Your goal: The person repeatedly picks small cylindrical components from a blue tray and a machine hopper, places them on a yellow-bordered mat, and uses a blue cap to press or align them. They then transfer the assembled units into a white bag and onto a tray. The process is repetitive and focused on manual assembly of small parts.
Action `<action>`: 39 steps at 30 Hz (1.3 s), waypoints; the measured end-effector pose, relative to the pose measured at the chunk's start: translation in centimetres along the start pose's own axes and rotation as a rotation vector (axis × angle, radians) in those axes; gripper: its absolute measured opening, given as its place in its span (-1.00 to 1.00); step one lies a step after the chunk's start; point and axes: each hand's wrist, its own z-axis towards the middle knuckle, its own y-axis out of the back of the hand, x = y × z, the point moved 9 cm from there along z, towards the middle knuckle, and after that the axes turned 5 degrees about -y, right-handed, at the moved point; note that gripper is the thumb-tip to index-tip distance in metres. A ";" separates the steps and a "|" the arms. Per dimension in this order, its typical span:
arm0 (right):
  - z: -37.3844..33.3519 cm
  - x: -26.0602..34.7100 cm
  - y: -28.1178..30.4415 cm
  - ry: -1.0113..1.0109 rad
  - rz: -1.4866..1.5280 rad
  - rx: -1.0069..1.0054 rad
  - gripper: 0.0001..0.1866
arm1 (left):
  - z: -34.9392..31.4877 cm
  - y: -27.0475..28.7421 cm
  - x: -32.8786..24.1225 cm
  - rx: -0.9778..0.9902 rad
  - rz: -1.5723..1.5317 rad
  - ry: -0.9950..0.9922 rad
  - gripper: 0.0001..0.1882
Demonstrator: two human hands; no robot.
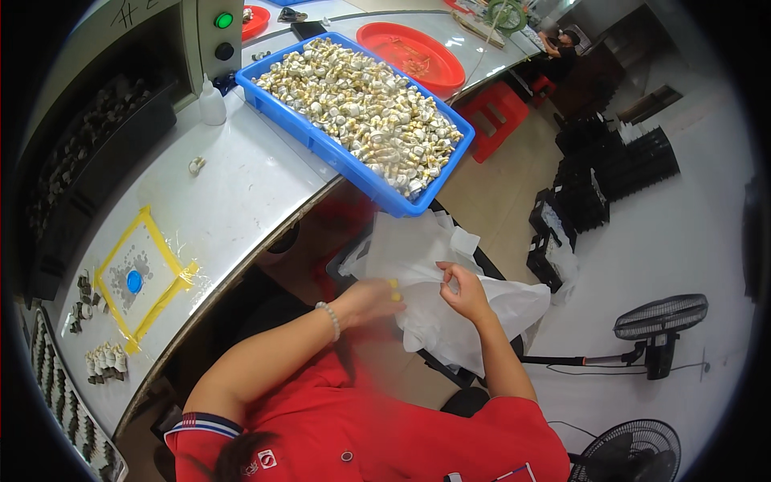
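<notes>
My left hand (368,302), with a beaded bracelet at the wrist, reaches in over the left side of a white sheet (434,297). Yellow coverings show on its fingertips, and motion smears the fingers. Above the same sheet, to the right, my right hand (464,292) is closed, its fingers curled toward the thumb; anything between them is too small to make out. The thin, crumpled sheet lies over a dark crate (438,365). Beyond my hands a blue tray (321,145), heaped with small white and yellowish-brown pieces (361,104), juts over the table's edge.
The curved white table (265,185) bears a yellow taped square (144,325), a white squeeze bottle (212,104) and several small pieces. A red tray (414,56) lies past the blue one. Right are a red stool (491,116), black crates (638,165) and two fans (662,321).
</notes>
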 end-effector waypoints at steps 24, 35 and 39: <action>1.1 1.6 0.2 -0.002 0.014 0.155 -0.85 | 0.3 -2.0 -2.6 -0.182 -0.544 0.148 -0.64; 0.8 2.2 0.4 -0.021 0.032 0.173 -0.85 | 0.6 -2.1 -1.6 -0.160 -0.551 0.162 -0.72; 0.7 2.8 0.1 -0.007 0.023 0.168 -0.85 | 1.0 -3.0 -1.0 -0.161 -0.504 0.218 -0.73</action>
